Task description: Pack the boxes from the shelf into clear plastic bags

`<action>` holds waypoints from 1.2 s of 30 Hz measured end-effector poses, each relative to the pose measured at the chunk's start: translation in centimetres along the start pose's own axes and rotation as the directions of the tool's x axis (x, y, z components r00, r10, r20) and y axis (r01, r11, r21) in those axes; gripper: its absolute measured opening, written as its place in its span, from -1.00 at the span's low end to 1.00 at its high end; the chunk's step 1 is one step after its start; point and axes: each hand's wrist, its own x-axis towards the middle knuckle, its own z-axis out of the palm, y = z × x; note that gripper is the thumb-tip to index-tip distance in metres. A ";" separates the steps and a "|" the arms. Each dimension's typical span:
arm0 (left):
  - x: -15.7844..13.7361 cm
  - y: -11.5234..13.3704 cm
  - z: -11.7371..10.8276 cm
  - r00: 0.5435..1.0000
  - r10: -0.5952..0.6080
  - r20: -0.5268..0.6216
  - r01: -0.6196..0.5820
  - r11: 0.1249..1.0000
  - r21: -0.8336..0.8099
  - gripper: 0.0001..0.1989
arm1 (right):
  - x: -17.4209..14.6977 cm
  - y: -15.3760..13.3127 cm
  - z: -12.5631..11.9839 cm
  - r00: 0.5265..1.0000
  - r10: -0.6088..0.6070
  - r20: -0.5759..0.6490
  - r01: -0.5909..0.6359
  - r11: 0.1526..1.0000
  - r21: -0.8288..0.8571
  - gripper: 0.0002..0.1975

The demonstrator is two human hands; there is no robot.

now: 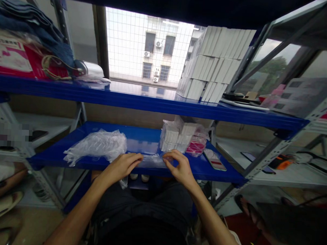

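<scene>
A clear plastic bag [152, 161] is stretched flat between my hands at the front of the lower blue shelf. My left hand [126, 166] pinches its left end, fingers together. At the other end my right hand [179, 166] has thumb and forefinger bent to the film in a pinch. A heap of crumpled clear plastic bags [100, 145] lies to the left. Behind my right hand stand small white boxes [176, 135] wrapped in clear film, with a pink bundle [196, 143] against them.
A phone [215, 160] lies at the shelf's right front. Above, the upper blue shelf [142, 105] bears a tall stack of white boxes [215, 63] and, at left, folded denim [29, 22] over a red package [30, 60]. Grey metal posts [276, 149] flank both sides. Other people's feet show low down.
</scene>
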 end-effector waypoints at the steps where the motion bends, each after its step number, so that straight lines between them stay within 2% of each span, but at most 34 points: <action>1: 0.1 0.1 -0.2 1.000 0.020 0.012 -0.020 1.000 -0.001 -0.77 | 0.0 0.1 -0.3 0.999 -0.010 0.042 0.010 1.000 -0.004 -0.83; 4: 0.1 0.0 -0.5 0.998 0.063 0.029 -0.062 0.998 -0.030 -0.76 | -0.2 0.3 -1.2 0.981 -0.047 0.190 0.047 0.999 0.005 -0.68; 7: -0.1 -0.1 -0.4 0.995 0.088 0.042 -0.085 0.995 -0.060 -0.76 | -0.5 -0.1 -2.1 0.967 -0.026 0.254 0.032 0.999 -0.019 -0.56; 9: 0.0 0.2 -0.5 0.993 0.095 0.067 -0.091 0.994 -0.060 -0.74 | -0.7 -0.5 -2.6 0.962 0.018 0.271 0.001 0.997 -0.071 -0.56; 12: 0.4 1.2 -0.7 0.990 0.101 0.097 -0.097 0.994 -0.047 -0.74 | -0.9 -1.3 -3.3 0.958 0.072 0.276 -0.036 0.990 -0.135 -0.68; 16: 0.8 2.7 -1.2 0.990 0.080 0.115 -0.078 0.997 -0.027 -0.77 | -0.4 -2.2 -4.0 0.979 0.048 0.199 -0.018 0.989 -0.146 -0.79; 19: 0.8 3.4 -1.6 0.992 0.050 0.120 -0.050 0.999 -0.001 -0.80 | 0.1 -2.9 -4.4 0.982 -0.008 0.188 0.031 0.992 -0.118 -0.69; 24: 0.7 3.7 -2.0 0.994 0.029 0.110 -0.031 0.999 0.012 -0.86 | 0.2 -4.1 -5.3 0.955 -0.064 0.290 0.097 0.990 -0.101 -0.47; 28: 0.6 4.0 -2.2 0.997 0.000 0.075 0.000 1.000 -0.004 -0.74 | -0.1 -4.3 -5.4 0.941 -0.060 0.334 0.118 0.980 -0.159 -0.40; 31: 0.5 4.0 -2.2 0.998 -0.017 0.053 0.017 1.000 -0.002 -0.67 | -0.2 -3.9 -5.2 0.953 -0.050 0.299 0.129 0.960 -0.250 -0.44; 36: 0.6 3.5 -2.3 0.995 -0.062 -0.074 0.068 0.994 0.080 -0.63 | 0.1 -3.9 -5.2 0.992 -0.040 0.116 0.076 0.942 -0.327 -0.59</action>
